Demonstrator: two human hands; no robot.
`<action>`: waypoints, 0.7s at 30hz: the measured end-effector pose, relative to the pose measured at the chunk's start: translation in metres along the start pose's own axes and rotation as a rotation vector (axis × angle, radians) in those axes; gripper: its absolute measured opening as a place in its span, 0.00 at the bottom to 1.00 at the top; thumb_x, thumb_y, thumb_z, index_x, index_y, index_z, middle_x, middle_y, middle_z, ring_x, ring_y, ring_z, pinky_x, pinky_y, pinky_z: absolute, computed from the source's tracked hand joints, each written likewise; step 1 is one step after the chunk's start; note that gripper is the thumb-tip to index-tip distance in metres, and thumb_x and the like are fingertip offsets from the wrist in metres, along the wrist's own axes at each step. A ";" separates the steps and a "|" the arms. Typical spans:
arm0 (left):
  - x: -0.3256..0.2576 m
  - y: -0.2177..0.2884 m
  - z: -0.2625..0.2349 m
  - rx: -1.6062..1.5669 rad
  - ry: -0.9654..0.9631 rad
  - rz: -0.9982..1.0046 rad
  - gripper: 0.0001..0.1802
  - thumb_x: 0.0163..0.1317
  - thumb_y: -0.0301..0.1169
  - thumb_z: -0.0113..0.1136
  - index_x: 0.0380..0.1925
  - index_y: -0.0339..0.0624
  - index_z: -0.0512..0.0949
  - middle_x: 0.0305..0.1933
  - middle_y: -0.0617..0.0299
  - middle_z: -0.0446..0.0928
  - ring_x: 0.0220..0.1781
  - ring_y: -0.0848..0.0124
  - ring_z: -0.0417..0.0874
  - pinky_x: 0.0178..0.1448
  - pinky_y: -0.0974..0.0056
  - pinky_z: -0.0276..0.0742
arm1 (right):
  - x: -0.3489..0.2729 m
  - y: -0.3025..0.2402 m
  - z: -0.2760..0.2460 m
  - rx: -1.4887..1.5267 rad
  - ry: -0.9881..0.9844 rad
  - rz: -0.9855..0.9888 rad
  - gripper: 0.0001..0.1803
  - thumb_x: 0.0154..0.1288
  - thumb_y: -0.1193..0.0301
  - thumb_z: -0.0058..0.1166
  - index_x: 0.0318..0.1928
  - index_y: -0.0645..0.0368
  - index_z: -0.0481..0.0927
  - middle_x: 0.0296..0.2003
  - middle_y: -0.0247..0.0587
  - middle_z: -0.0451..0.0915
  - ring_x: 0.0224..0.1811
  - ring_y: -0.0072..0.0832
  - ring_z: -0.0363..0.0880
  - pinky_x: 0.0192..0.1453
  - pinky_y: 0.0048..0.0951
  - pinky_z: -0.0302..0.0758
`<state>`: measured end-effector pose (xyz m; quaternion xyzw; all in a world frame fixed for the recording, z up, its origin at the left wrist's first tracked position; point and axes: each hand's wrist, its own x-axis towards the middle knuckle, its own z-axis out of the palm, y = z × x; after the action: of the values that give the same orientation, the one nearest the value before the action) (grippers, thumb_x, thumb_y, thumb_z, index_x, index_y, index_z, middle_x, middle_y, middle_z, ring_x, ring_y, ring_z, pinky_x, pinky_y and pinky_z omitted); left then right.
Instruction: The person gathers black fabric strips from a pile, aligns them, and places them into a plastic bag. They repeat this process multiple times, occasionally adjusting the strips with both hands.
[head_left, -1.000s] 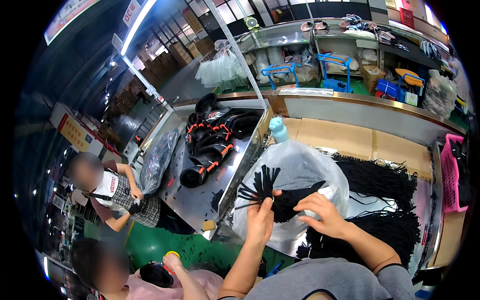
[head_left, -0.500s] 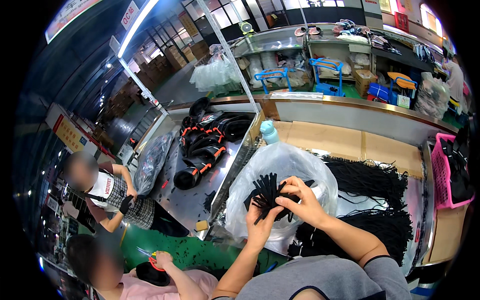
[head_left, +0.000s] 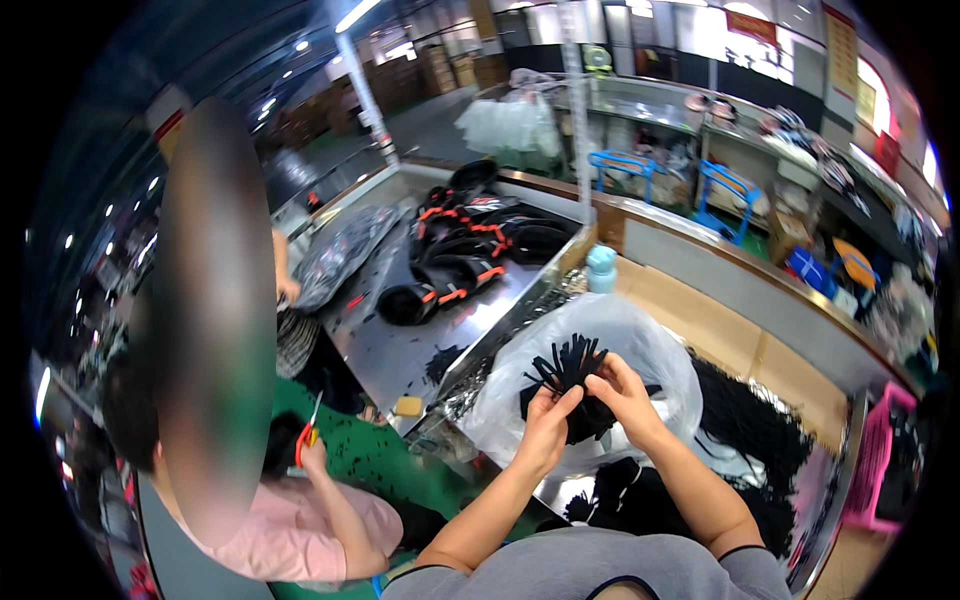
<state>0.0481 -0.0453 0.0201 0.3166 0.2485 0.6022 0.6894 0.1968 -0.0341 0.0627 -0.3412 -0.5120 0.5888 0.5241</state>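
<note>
A bundle of narrow black straps (head_left: 566, 366) is held between my two hands, its upper ends fanned out. My left hand (head_left: 543, 425) grips the near left side, thumb pressed against the straps. From the right, my right hand (head_left: 622, 398) pinches the bundle with thumb and fingers. Beneath the hands lies a large clear plastic bag (head_left: 492, 400), spread over the table, with more black material partly hidden under my fingers. Close to my right forearm is a heap of black straps (head_left: 650, 505). A longer pile of black strips (head_left: 755, 430) lies farther right.
A light blue bottle (head_left: 601, 272) stands behind the bag, and a pink basket (head_left: 872, 470) is far right. Black footwear with orange trim (head_left: 455, 250) covers part of the left table. A co-worker in a pink shirt (head_left: 300, 525) holds red-handled scissors (head_left: 304, 442) nearby.
The whole view has swung, shifting the table and surroundings rightward. Both hands still hold the bundle, whose ends now spread wider. The nearby co-worker's scissors now point upward.
</note>
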 end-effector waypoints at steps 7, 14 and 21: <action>0.003 0.004 -0.043 -0.001 0.143 0.163 0.15 0.70 0.27 0.62 0.55 0.39 0.77 0.53 0.63 0.81 0.55 0.74 0.80 0.64 0.66 0.72 | 0.045 0.016 0.044 -0.093 -0.195 0.184 0.19 0.70 0.65 0.61 0.54 0.64 0.79 0.48 0.37 0.82 0.50 0.23 0.79 0.56 0.27 0.75; 0.000 0.010 -0.080 -0.143 0.119 0.093 0.15 0.71 0.29 0.61 0.55 0.38 0.77 0.52 0.61 0.81 0.55 0.73 0.80 0.64 0.66 0.72 | 0.075 0.055 0.068 0.037 -0.158 0.282 0.07 0.72 0.68 0.58 0.41 0.59 0.83 0.35 0.30 0.84 0.36 0.16 0.79 0.42 0.22 0.74; 0.000 0.016 -0.099 0.073 0.050 -0.007 0.16 0.71 0.32 0.63 0.55 0.37 0.79 0.52 0.65 0.81 0.53 0.76 0.79 0.60 0.67 0.73 | 0.073 0.046 0.079 -0.130 -0.167 0.288 0.10 0.73 0.68 0.57 0.45 0.62 0.82 0.38 0.30 0.83 0.39 0.15 0.77 0.44 0.21 0.73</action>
<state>-0.0343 -0.0306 -0.0347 0.3255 0.2885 0.5979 0.6733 0.0946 0.0206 0.0475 -0.3940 -0.5364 0.6497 0.3672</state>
